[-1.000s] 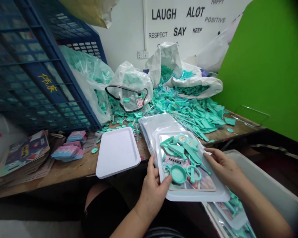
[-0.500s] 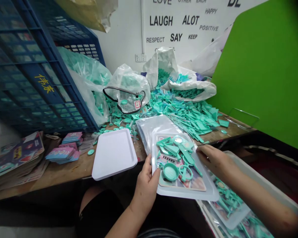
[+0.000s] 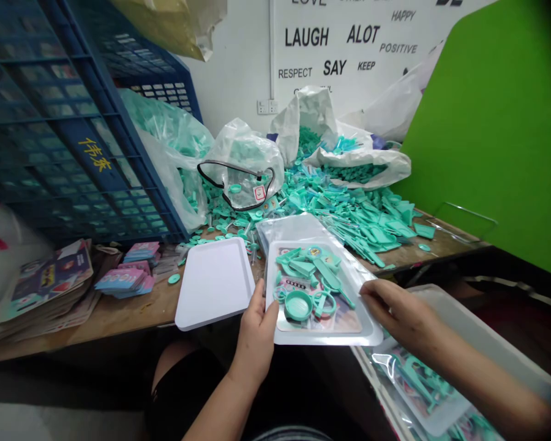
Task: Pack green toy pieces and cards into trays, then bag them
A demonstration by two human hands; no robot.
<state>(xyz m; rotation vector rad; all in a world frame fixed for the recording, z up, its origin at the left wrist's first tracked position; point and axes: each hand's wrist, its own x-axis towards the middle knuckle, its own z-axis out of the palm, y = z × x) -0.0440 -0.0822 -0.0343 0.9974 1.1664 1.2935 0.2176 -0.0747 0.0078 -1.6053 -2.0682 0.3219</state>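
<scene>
A white plastic tray (image 3: 282, 335) holds a printed card (image 3: 344, 321) and several mint-green toy pieces, among them a small round pan (image 3: 298, 305) and a flat long-handled piece (image 3: 328, 275). My left hand (image 3: 256, 334) grips the tray's left edge, thumb on top. At the right edge, the fingers of my right hand (image 3: 386, 303) are closed on the rim; whether they also pinch clear film is hard to see. Under the tray's far end lies a stack of clear plastic bags (image 3: 289, 226). Left of it, a bare white tray (image 3: 215, 282) overhangs the table edge.
Mint-green parts (image 3: 362, 220) are heaped at the back beside open white sacks (image 3: 395, 168). A blue crate (image 3: 96, 153), pink card packs (image 3: 126, 278) and stacked printed cards (image 3: 50, 282) stand left. Filled trays (image 3: 441, 413) lie low right; a green panel (image 3: 477, 141) rises behind.
The held tray has shifted left and slightly up and turned more level, with both hands still at its edges. The camera view has swung slightly left.
</scene>
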